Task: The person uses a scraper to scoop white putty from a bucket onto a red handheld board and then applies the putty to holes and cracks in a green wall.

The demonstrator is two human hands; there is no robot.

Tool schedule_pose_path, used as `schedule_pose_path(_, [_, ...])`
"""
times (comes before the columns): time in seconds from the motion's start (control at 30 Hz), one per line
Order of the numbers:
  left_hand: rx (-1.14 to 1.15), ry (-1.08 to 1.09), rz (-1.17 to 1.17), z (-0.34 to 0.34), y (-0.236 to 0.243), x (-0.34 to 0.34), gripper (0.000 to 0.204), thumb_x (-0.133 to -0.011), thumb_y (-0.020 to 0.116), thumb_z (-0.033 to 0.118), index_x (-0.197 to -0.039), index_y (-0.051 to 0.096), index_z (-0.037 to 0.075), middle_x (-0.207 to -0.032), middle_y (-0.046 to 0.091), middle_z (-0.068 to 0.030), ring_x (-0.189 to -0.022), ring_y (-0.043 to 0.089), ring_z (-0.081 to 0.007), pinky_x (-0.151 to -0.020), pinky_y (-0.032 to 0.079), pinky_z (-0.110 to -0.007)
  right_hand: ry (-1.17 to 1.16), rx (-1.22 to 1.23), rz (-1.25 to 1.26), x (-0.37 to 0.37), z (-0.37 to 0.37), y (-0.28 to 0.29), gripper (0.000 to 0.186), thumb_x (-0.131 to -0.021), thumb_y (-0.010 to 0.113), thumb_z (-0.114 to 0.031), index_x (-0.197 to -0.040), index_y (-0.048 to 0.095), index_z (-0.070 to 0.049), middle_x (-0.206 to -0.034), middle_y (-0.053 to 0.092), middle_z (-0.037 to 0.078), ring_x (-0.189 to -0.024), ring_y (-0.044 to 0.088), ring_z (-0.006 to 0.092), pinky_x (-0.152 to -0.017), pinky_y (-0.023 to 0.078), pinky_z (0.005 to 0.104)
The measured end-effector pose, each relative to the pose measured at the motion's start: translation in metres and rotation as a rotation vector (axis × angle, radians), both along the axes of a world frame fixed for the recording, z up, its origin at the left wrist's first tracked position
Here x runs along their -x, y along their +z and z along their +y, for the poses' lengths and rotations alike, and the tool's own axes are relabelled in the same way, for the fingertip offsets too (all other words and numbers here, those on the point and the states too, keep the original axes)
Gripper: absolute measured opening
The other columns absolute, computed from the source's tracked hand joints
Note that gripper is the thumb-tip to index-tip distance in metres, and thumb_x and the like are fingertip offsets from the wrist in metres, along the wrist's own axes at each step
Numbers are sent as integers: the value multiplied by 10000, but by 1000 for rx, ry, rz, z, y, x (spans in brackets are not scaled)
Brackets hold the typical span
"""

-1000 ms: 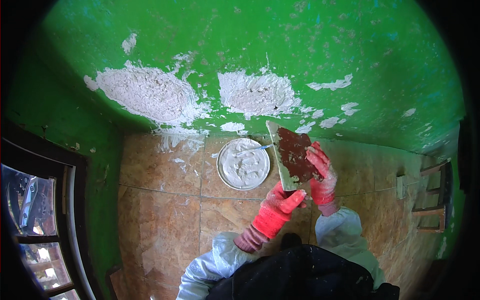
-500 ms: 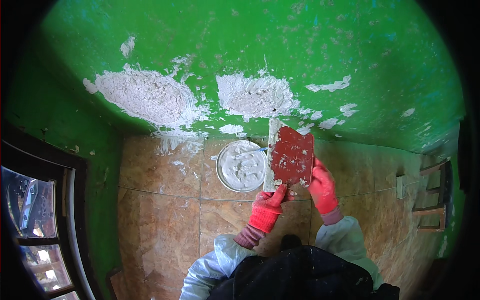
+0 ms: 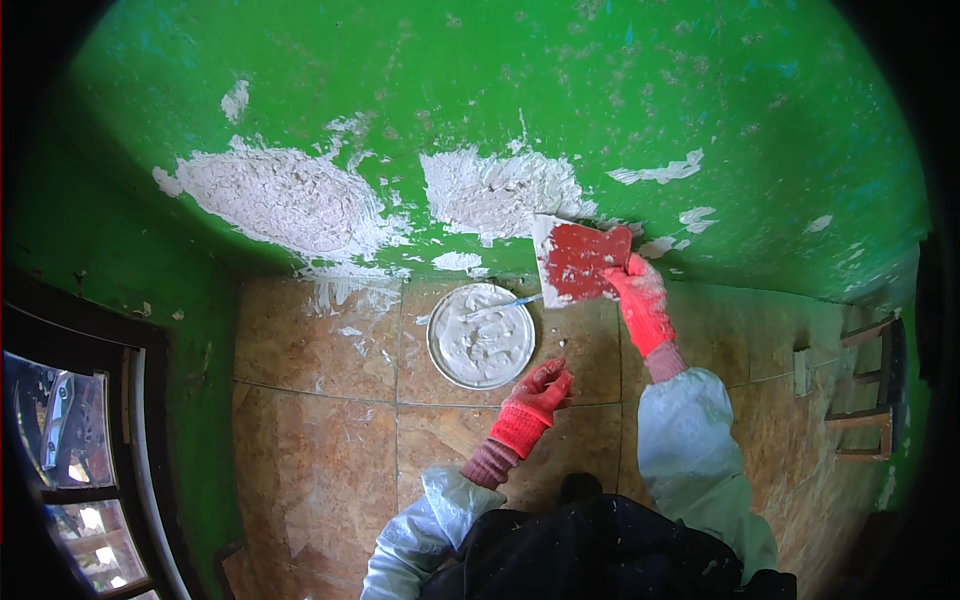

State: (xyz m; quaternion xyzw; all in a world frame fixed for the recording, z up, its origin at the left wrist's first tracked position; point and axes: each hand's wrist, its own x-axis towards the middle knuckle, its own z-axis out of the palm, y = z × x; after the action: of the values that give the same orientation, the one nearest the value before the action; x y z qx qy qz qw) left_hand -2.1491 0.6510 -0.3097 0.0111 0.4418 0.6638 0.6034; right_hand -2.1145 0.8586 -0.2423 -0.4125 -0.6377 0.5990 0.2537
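My right hand [image 3: 638,298], in a red work glove, grips the narrow side of a red putty spreader [image 3: 582,262] with a pale, putty-smeared blade edge. That edge is close to the foot of the green wall, by a white putty patch [image 3: 505,193]; whether it touches the wall I cannot tell. Below it, my left hand [image 3: 537,392], gloved in red too, hovers above the floor with loosely bent fingers and no tool in it. Beside both hands stands a round tub of white putty [image 3: 480,345]. A blue-and-white stick-like tool [image 3: 505,307] lies across its rim.
Another large putty patch [image 3: 285,200] covers the wall to the left, with smaller smears around. Putty spots mark the tiled floor [image 3: 320,440]. A dark-framed window [image 3: 75,430] is at the left; a small wooden frame piece [image 3: 868,390] stands by the right wall.
The spreader has moved up and right toward the wall in my right hand, turning slightly. My left hand has come off its lower edge and is now apart from it.
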Motion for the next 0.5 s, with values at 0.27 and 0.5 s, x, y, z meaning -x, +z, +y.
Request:
schedule_pose_path(0.27, [20,-44,22,-1,4,4,407,-839,595,200,-1190,471,35,-974,570,-25,-820,563,-146,-729,488,-299,-113,-108,-3,3,25,-10,219,-797,560,-32,-1012,592,-9,-909,625,17,-779,547,95,-727,434,227])
schedule_pose_path(0.5, [12,-14,-1,-6,-2,7,396,-842,589,201,-1186,479,40,-983,572,-40,-822,572,-158,-748,494,-311,-162,-275,-126,-8,32,-6,201,-788,570,-59,-983,604,-20,-876,627,16,-751,540,95,-699,433,233])
